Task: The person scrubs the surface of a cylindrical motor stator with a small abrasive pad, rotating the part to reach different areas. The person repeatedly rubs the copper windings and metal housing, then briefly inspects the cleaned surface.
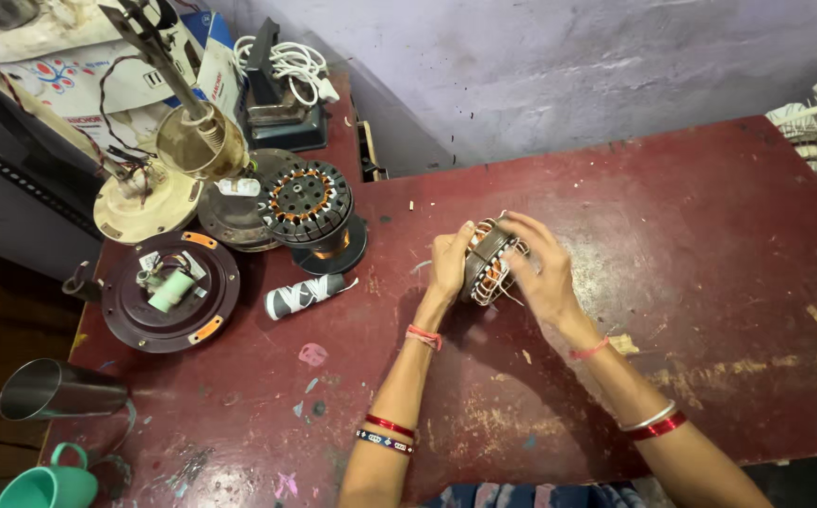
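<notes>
A round motor stator point(487, 264) with copper windings and pale insulation stands on its edge on the dark red worktable point(700, 226). My left hand point(447, 261) grips its left side, fingers curled over the rim. On its right face rests my right hand point(538, 271), fingers spread across the windings. Both wrists carry red threads and bangles.
Left of my hands lie a black-and-white roll point(303, 294), a second stator point(312, 203) on a stand, a dark round motor cover point(166, 291), and brass-coloured fan parts point(197, 141). A steel cup point(51, 388) and a green mug point(46, 485) sit at the table's left corner. White fan guard at far right.
</notes>
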